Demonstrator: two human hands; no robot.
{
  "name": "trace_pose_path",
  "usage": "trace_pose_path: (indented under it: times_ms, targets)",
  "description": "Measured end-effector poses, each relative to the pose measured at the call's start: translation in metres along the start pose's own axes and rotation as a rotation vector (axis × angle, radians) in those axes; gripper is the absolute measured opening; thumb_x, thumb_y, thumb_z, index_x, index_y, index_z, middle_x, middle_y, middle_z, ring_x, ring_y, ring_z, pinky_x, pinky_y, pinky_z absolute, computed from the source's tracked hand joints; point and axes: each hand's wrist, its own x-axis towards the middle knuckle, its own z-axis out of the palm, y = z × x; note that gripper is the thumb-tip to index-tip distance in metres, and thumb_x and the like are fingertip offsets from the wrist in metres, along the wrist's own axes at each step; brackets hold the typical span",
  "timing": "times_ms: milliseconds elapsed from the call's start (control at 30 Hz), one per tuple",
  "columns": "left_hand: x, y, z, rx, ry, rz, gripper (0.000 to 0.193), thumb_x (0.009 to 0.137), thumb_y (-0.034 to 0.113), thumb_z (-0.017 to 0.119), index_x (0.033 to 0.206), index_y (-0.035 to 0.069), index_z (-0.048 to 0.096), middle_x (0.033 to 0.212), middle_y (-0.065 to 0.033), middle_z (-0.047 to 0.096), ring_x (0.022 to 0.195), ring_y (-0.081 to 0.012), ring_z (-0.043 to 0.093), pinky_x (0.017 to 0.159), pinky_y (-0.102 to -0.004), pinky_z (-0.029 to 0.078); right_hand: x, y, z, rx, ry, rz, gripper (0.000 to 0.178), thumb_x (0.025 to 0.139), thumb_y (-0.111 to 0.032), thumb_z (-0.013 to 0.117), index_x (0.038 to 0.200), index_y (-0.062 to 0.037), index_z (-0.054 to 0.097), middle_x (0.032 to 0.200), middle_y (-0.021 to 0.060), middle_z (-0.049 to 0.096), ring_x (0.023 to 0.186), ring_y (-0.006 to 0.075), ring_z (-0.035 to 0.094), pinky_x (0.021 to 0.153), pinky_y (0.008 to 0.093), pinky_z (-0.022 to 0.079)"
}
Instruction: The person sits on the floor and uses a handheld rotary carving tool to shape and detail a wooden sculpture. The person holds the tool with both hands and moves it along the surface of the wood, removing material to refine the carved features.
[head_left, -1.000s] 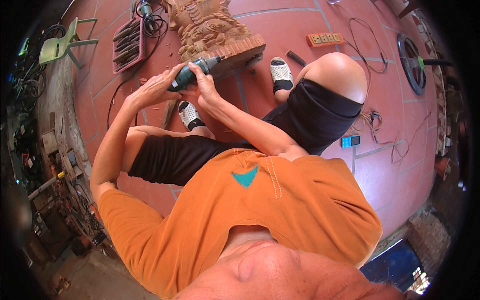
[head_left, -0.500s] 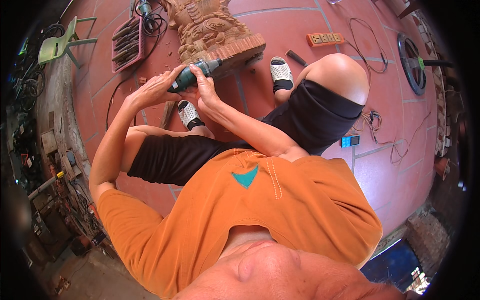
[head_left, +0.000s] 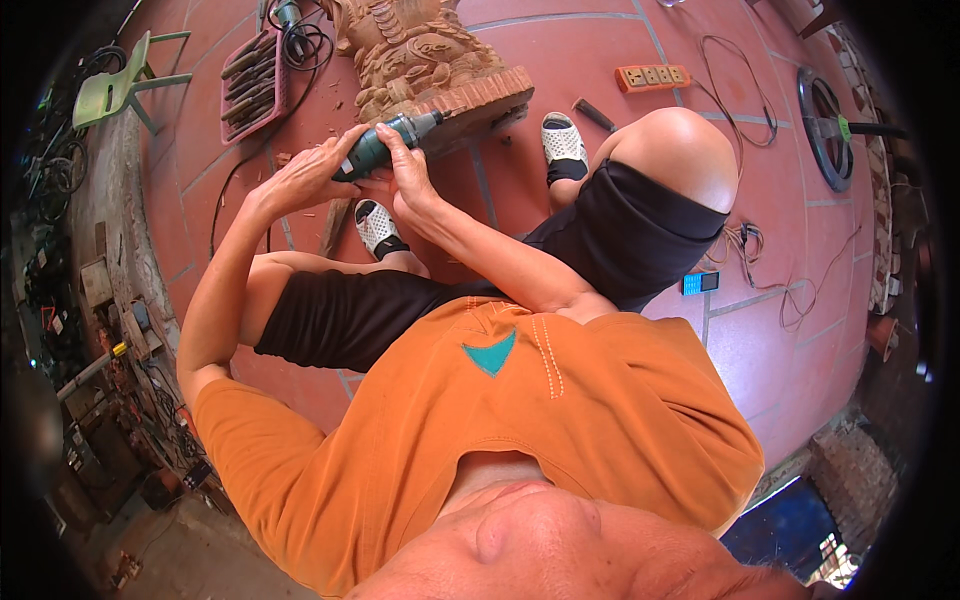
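Between my two hands is a dark green die grinder point(head_left: 376, 150), its grey nose pointing right toward the base of a carved wooden sculpture point(head_left: 425, 75). My left hand point(head_left: 308, 178) is closed around the tool's rear end. My right hand point(head_left: 408, 180) grips its body from the near side, with the thumb lying along the top. The sculpture, reddish brown with deep relief, stands just beyond the grinder. Whether a bit in the nose touches the wood cannot be made out.
A pink basket point(head_left: 283, 88) of carving chisels lies at the far left, near a green chair point(head_left: 105, 98). On the tiled floor to the right are an orange power strip point(head_left: 652, 78), a dark-handled tool point(head_left: 594, 114), a blue phone point(head_left: 700, 283) and loose cords. My sandalled feet flank the work.
The grinder has shifted very slightly away from me, and both hands keep their hold on it. Everything else looks the same.
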Motion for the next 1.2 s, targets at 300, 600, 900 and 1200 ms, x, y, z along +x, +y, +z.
trace_pose_path:
  times_ms: [300, 600, 900, 1200]
  targets:
    - [0.001, -0.008, 0.002, 0.021, 0.038, 0.008, 0.092, 0.077, 0.018, 0.077, 0.151, 0.012, 0.024, 0.116, -0.0280, 0.058, 0.106, -0.0452, 0.061, 0.089, -0.0496, 0.048, 0.009, 0.000, 0.000, -0.027, -0.013, 0.027, 0.042, 0.086, -0.044, 0.070, 0.104, -0.0067, 0.062, 0.089, 0.0065, 0.067, 0.077, 0.0190, 0.071, 0.065, 0.0387, 0.063]
    - [0.001, -0.006, 0.000, 0.033, 0.040, 0.008, 0.091, 0.078, 0.020, 0.077, 0.151, 0.011, 0.024, 0.116, -0.0281, 0.058, 0.105, -0.0450, 0.061, 0.089, -0.0497, 0.047, 0.016, 0.001, -0.002, -0.021, -0.027, 0.043, 0.041, 0.086, -0.043, 0.071, 0.102, -0.0070, 0.061, 0.087, 0.0070, 0.068, 0.074, 0.0205, 0.072, 0.064, 0.0381, 0.063]
    - [0.001, -0.004, -0.001, 0.030, 0.031, -0.011, 0.090, 0.078, 0.018, 0.076, 0.150, 0.010, 0.024, 0.115, -0.0291, 0.059, 0.104, -0.0462, 0.061, 0.089, -0.0504, 0.047, 0.017, -0.001, -0.002, -0.011, -0.022, 0.056, 0.040, 0.086, -0.041, 0.071, 0.102, -0.0068, 0.061, 0.088, 0.0075, 0.068, 0.075, 0.0217, 0.072, 0.065, 0.0399, 0.064]
    - [0.001, 0.001, -0.002, -0.004, 0.005, -0.008, 0.091, 0.077, 0.017, 0.077, 0.150, 0.013, 0.023, 0.117, -0.0288, 0.057, 0.106, -0.0467, 0.060, 0.090, -0.0511, 0.047, 0.011, 0.001, -0.004, -0.024, -0.005, 0.038, 0.043, 0.085, -0.045, 0.071, 0.104, -0.0066, 0.062, 0.089, 0.0076, 0.068, 0.076, 0.0213, 0.072, 0.066, 0.0397, 0.064]
